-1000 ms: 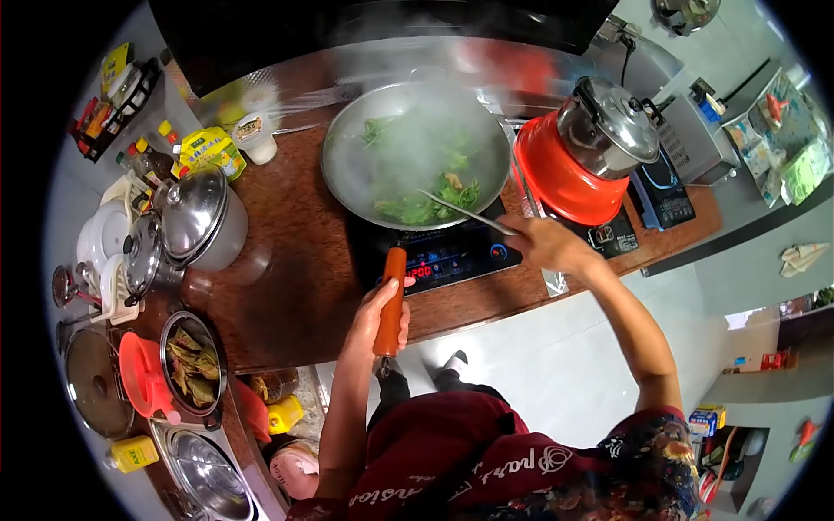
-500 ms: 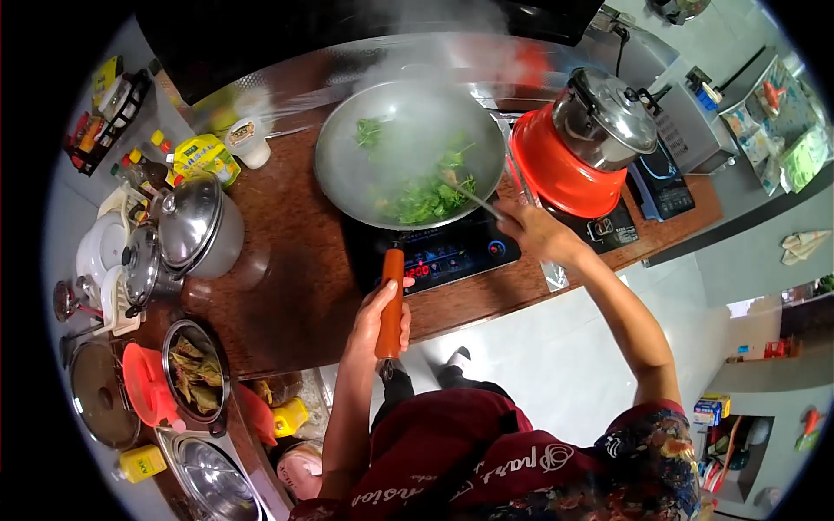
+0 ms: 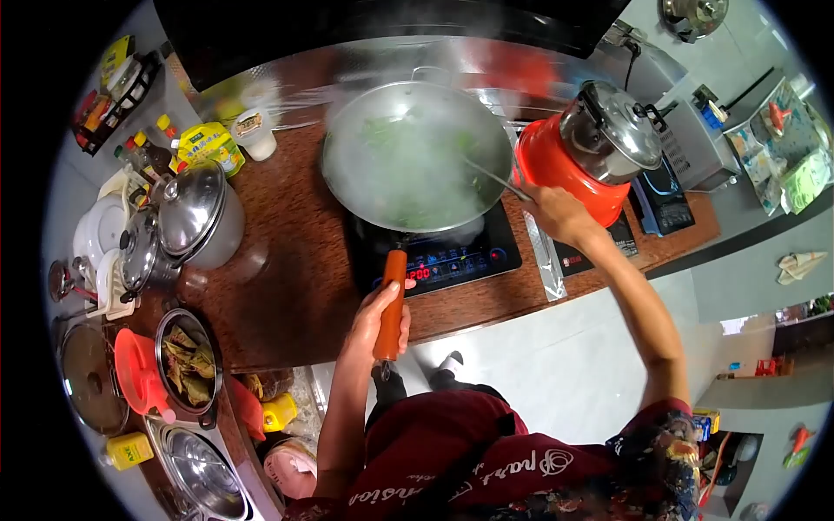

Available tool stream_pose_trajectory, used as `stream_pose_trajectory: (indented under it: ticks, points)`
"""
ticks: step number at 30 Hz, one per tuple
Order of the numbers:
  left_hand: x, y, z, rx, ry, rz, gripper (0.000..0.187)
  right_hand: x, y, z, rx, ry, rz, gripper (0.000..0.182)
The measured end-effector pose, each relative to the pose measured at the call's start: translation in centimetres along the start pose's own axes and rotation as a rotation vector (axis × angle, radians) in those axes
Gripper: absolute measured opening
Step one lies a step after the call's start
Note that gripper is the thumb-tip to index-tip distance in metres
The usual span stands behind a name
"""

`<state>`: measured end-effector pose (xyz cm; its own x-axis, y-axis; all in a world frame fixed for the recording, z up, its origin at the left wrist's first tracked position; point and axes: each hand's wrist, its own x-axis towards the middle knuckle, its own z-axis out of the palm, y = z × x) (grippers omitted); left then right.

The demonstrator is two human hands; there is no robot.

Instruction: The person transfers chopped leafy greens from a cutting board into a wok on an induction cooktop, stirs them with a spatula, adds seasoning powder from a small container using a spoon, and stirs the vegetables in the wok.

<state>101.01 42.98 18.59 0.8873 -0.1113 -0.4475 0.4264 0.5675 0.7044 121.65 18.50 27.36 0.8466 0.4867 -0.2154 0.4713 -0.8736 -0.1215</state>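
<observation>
Steam fills a large metal wok (image 3: 340, 187) on a black induction cooktop (image 3: 469, 269) with a lit red display. Through the steam, leafy greens (image 3: 413, 204) show only as blurred green patches. My left hand (image 3: 375, 323) is wrapped round the wok's orange-brown handle (image 3: 395, 295). On the wok's right side, my right hand (image 3: 560, 213) grips a long, thin metal cooking utensil (image 3: 495, 177). Its shaft reaches over the rim into the wok, and its working end is hidden by steam.
Right of the wok, a lidded steel pot (image 3: 608, 143) sits in a red basin (image 3: 556, 169). Lidded pots (image 3: 213, 230), bottles (image 3: 155, 156) and a white tub (image 3: 254, 135) stand left. A dark pot (image 3: 187, 365) holds brownish leafy wraps. A black hood edge (image 3: 382, 35) overhangs the back.
Steam has thickened and now veils the greens, which showed clearly before. My right hand and the utensil have shifted slightly right. My left hand keeps its grip on the handle.
</observation>
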Motion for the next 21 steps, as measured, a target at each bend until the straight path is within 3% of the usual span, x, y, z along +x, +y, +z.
stream_pose_trajectory:
  ticks: [5, 7, 9, 13, 16, 21]
  points:
    - [0.1, 0.2, 0.3, 0.000, 0.017, -0.005, 0.055, 4.8, -1.9, 6.5, -0.048, 0.234, -0.094, 0.034]
    - [0.2, 0.2, 0.4, 0.003, 0.013, -0.007, 0.055, 3.6, -2.7, 7.0, -0.023, 0.153, -0.118, 0.034]
    - [0.3, -0.1, 0.2, -0.003, 0.000, 0.007, 0.056, -0.4, -4.4, 2.8, 0.082, -0.028, -0.138, 0.036]
    - [0.4, -0.1, -0.4, -0.030, -0.041, 0.000, 0.052, -4.1, -0.2, -0.2, 0.103, -0.135, -0.198, 0.035]
    - [0.2, 0.1, -0.2, -0.021, -0.028, -0.005, 0.050, -4.3, 1.9, -1.9, -0.048, 0.009, -0.169, 0.029]
    - [0.1, 0.2, 0.0, -0.010, 0.012, -0.016, 0.053, 0.5, 0.9, 0.8, 0.087, 0.158, -0.052, 0.036]
